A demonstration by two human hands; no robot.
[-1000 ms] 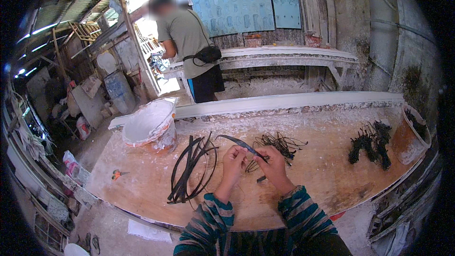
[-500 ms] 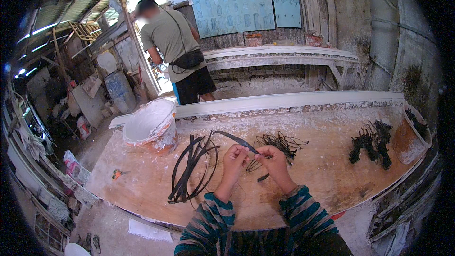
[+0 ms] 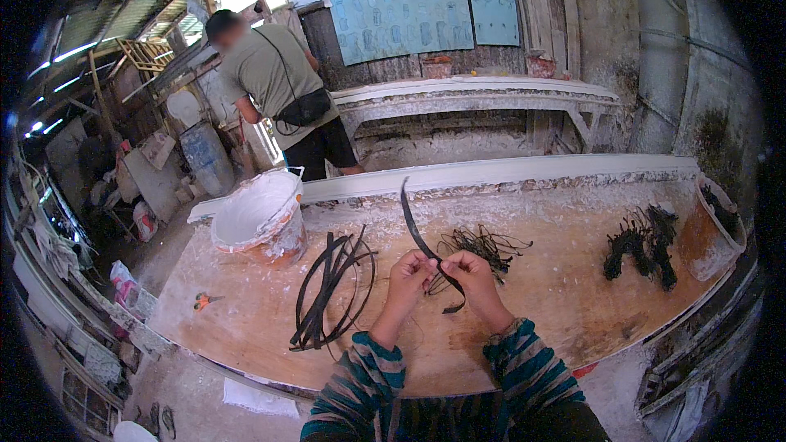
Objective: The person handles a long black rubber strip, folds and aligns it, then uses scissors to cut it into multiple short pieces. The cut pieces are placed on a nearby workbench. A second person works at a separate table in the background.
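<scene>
Both my hands pinch one black strip [image 3: 418, 233] above the middle of the wooden table [image 3: 246, 336]. My left hand [image 3: 412, 276] grips it from the left and my right hand [image 3: 470, 273] from the right, fingertips close together. One end of the strip curves up and away from me; the other hangs below my fingers. Left of my hands lies a loose bundle of long black strips [image 3: 315, 303]. Just beyond my right hand rests a tangle of thin black ties [image 3: 483, 245], partly hidden by that hand.
Orange-handled scissors [image 3: 203, 301] lie at the table's left. A white-crusted bucket [image 3: 262, 217] stands at the far left corner, another bucket [image 3: 712, 233] at the right. Beside it are black knotted bunches [image 3: 641, 250]. A person [image 3: 278, 86] stands beyond the table, near a whitened bench [image 3: 475, 94].
The strip's free end has swung from pointing left to pointing up and away, and its lower end now shows under my hands. The person beyond has shifted left.
</scene>
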